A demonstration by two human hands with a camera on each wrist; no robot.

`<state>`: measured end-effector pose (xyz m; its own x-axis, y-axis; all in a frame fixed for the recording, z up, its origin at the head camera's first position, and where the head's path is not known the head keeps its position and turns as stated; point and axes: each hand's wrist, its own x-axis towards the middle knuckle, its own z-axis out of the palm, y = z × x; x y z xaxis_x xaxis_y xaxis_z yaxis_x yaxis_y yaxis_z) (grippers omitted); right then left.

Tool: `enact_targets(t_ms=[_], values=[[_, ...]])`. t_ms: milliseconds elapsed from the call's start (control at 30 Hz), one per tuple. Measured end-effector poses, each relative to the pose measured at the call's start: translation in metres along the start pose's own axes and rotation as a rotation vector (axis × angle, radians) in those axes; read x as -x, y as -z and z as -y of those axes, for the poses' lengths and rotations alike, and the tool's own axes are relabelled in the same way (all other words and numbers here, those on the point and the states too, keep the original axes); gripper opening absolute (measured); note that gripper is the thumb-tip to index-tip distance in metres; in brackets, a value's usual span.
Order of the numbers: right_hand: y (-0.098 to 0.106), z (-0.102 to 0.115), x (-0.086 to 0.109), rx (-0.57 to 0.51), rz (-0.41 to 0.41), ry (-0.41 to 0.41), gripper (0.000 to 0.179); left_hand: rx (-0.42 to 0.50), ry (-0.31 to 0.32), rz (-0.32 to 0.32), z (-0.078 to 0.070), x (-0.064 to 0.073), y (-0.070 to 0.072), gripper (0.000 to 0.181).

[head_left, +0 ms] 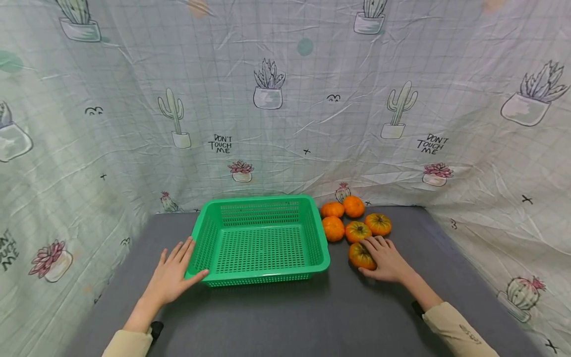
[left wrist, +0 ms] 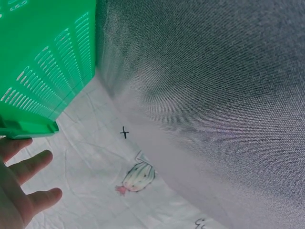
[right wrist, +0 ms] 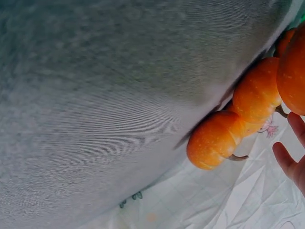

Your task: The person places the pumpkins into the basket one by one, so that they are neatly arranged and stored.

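Thumb and fingers of the right hand (head_left: 387, 259) go around the closest pumpkin (head_left: 359, 257), on the table (head_left: 267, 317) to the right of the green basket (head_left: 267, 274), but I can't tell how tight. It's round and smooth, so a loose hold could let it roll into the other pumpkins (head_left: 332, 229). Count six pumpkins altogether, one basket, and one left hand (head_left: 171, 275), spread wide at the basket's side.

From the head we look forward and down over the counter (head_left: 276, 320). Close in, we face along it from each wrist; left shares the basket (head_left: 263, 274) with head, right the pumpkins (head_left: 333, 229).
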<state>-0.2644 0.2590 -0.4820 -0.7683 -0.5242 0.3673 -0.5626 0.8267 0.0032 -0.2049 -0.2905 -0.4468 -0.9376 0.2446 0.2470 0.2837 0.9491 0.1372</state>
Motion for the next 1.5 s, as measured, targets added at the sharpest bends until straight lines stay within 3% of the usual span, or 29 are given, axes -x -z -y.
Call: enact_targets(t_ms=[433, 700, 1000, 1300, 1500], values=[[0.017, 0.013, -0.015, -0.040, -0.010, -0.038, 0.069, -0.013, 0.002, 0.012, 0.000, -0.001, 0.003, 0.089], [0.026, 0.021, -0.030, -0.096, -0.020, -0.073, 0.071, -0.038, -0.017, -0.028, -0.001, -0.002, 0.007, 0.088], [0.035, 0.027, -0.053, -0.139, -0.075, -0.048, 0.073, -0.028, 0.000, 0.024, -0.002, -0.002, 0.006, 0.089], [0.047, 0.035, -0.070, -0.139, -0.032, -0.044, 0.077, -0.030, -0.001, 0.023, -0.002, -0.002, 0.003, 0.089], [0.051, 0.041, -0.082, -0.163, -0.046, -0.015, 0.075, -0.019, 0.001, 0.028, -0.002, -0.001, 0.004, 0.089]])
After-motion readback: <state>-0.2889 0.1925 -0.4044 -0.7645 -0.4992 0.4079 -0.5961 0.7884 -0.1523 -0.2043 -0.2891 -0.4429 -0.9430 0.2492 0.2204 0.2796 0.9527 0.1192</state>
